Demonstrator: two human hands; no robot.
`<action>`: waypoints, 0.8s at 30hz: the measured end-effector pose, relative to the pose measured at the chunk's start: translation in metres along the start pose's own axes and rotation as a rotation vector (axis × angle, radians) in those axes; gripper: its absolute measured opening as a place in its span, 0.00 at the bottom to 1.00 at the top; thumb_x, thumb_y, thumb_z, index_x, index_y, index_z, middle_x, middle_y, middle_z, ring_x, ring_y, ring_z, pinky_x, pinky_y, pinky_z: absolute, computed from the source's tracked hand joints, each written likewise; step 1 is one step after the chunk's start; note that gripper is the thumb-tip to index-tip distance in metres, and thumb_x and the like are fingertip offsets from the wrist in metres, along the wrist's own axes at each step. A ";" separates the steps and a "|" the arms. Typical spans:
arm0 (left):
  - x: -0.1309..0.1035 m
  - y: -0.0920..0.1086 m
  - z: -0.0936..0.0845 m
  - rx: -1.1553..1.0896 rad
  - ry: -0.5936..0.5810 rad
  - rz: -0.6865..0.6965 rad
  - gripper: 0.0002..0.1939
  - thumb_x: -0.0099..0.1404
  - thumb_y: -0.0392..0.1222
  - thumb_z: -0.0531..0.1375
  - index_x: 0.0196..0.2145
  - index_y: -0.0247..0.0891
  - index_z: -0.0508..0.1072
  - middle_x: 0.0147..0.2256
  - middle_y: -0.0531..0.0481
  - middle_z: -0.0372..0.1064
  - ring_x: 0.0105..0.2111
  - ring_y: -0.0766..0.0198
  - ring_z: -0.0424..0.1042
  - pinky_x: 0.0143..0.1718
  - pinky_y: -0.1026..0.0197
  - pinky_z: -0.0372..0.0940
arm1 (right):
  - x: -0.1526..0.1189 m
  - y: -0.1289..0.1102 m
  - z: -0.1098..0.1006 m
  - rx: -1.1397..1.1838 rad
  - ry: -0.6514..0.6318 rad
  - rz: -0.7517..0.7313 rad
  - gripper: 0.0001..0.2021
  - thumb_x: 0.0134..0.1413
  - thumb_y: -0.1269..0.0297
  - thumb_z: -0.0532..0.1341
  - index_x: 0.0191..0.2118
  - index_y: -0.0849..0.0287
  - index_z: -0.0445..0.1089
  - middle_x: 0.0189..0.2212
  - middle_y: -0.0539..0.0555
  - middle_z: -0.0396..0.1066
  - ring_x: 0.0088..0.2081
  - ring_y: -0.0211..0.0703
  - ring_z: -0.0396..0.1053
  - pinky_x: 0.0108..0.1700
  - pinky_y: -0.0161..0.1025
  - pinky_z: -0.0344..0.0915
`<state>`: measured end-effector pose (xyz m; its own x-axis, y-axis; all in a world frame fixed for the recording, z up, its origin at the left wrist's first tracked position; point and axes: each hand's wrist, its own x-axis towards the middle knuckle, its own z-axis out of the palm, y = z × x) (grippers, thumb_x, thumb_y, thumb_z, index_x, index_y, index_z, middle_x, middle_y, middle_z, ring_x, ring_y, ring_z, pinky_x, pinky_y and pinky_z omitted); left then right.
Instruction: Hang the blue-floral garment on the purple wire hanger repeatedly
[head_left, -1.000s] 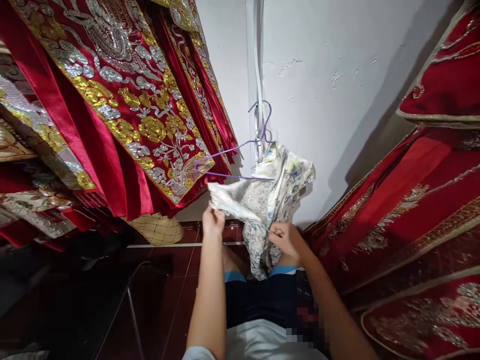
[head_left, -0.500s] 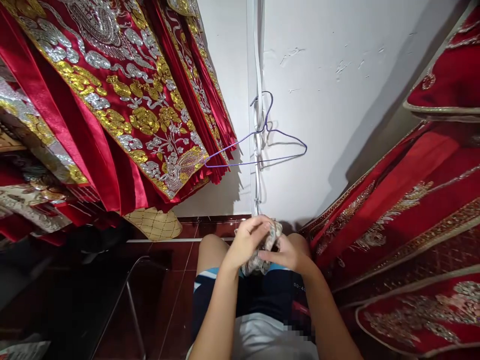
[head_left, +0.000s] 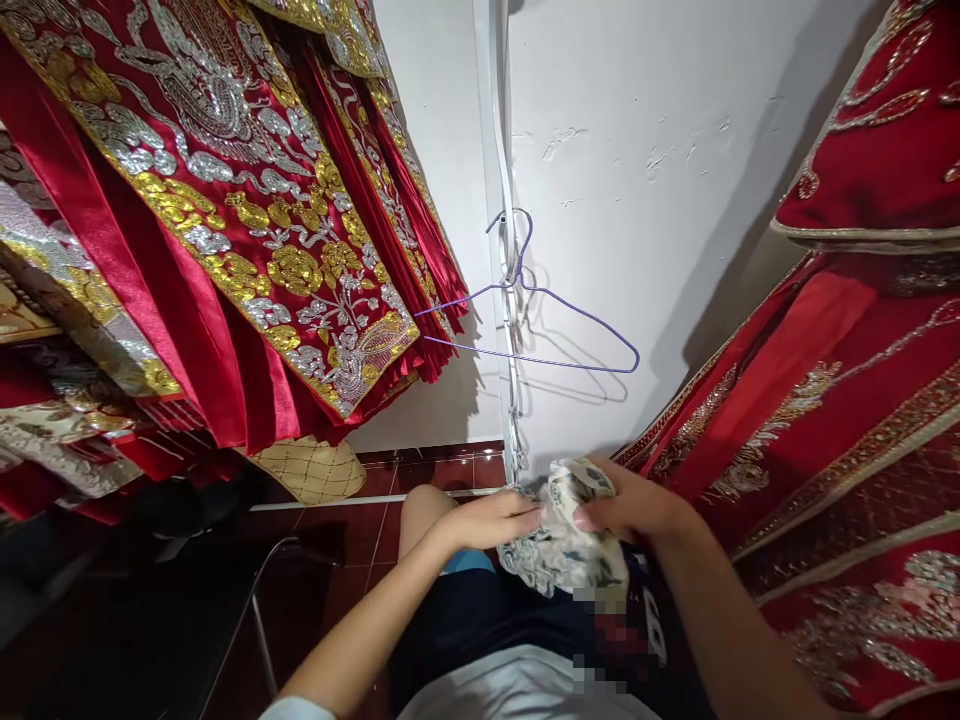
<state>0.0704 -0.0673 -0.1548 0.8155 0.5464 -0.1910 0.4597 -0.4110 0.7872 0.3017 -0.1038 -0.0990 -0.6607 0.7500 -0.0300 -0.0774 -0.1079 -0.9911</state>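
Observation:
Above my lap, both hands grip a bunched light patterned cloth with ruffled edges. My left hand is closed on its left side, fingers pointing right. On the cloth's upper right part, my right hand is closed with the thumb on top. Beyond them, a thin purple wire hanger hangs from a white strip against the wall, with no garment on it.
Red garments with gold and silver sequins hang at the left. More red embroidered garments hang at the right. A black chair with metal legs stands at lower left on dark red floor tiles.
My hands have moved apart, and the cloth between them is spread wider and shifted right. My right hand has moved right and up. The hanger has turned and appears slightly lower.

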 end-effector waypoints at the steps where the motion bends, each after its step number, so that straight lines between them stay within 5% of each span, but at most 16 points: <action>1: -0.003 -0.003 -0.001 0.115 -0.003 -0.026 0.34 0.69 0.68 0.44 0.27 0.36 0.72 0.27 0.48 0.69 0.30 0.59 0.69 0.41 0.55 0.65 | -0.003 -0.014 -0.006 -0.135 -0.042 0.032 0.12 0.40 0.62 0.70 0.28 0.60 0.68 0.22 0.48 0.64 0.25 0.37 0.60 0.27 0.35 0.58; 4: -0.018 -0.012 -0.017 0.420 0.102 -0.171 0.32 0.67 0.66 0.48 0.18 0.38 0.64 0.18 0.51 0.61 0.25 0.60 0.66 0.45 0.52 0.62 | -0.006 -0.049 -0.027 -0.532 0.062 0.072 0.06 0.44 0.66 0.64 0.25 0.60 0.67 0.21 0.47 0.63 0.25 0.37 0.60 0.27 0.34 0.57; 7: -0.039 -0.016 -0.043 0.571 0.214 -0.293 0.25 0.63 0.58 0.57 0.17 0.38 0.63 0.18 0.50 0.63 0.22 0.60 0.65 0.40 0.54 0.62 | 0.007 -0.067 -0.050 -0.793 0.457 -0.028 0.02 0.43 0.68 0.61 0.26 0.59 0.67 0.22 0.48 0.65 0.26 0.40 0.62 0.28 0.35 0.57; 10: -0.057 -0.010 -0.067 0.691 0.391 -0.391 0.15 0.63 0.46 0.56 0.21 0.38 0.70 0.26 0.42 0.73 0.30 0.53 0.72 0.41 0.53 0.64 | 0.040 -0.068 -0.075 -0.896 0.746 -0.254 0.09 0.44 0.66 0.61 0.36 0.58 0.71 0.29 0.51 0.71 0.33 0.45 0.67 0.36 0.39 0.62; 14: -0.068 0.004 -0.093 0.721 0.621 -0.424 0.16 0.67 0.43 0.50 0.33 0.38 0.76 0.41 0.36 0.76 0.48 0.45 0.72 0.53 0.47 0.62 | 0.104 -0.059 -0.100 -0.753 0.805 -0.444 0.18 0.48 0.62 0.59 0.47 0.58 0.73 0.46 0.57 0.75 0.45 0.51 0.70 0.51 0.46 0.64; 18: -0.067 0.010 -0.109 0.648 0.740 -0.422 0.21 0.71 0.43 0.42 0.39 0.39 0.73 0.47 0.40 0.74 0.53 0.49 0.69 0.57 0.48 0.62 | 0.152 -0.047 -0.109 -0.546 0.774 -0.290 0.14 0.52 0.59 0.56 0.40 0.59 0.73 0.40 0.57 0.77 0.41 0.49 0.72 0.48 0.44 0.66; 24: -0.069 0.005 -0.108 0.586 0.844 -0.260 0.19 0.73 0.46 0.43 0.37 0.40 0.72 0.54 0.43 0.70 0.60 0.51 0.63 0.63 0.44 0.55 | 0.122 -0.039 -0.114 -0.624 0.850 -0.198 0.10 0.48 0.57 0.59 0.24 0.58 0.66 0.21 0.51 0.68 0.28 0.45 0.66 0.34 0.41 0.63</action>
<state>-0.0212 -0.0281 -0.0739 0.2627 0.9055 0.3334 0.8663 -0.3735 0.3317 0.3088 0.0665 -0.0792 0.0769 0.9519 0.2967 0.4283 0.2372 -0.8720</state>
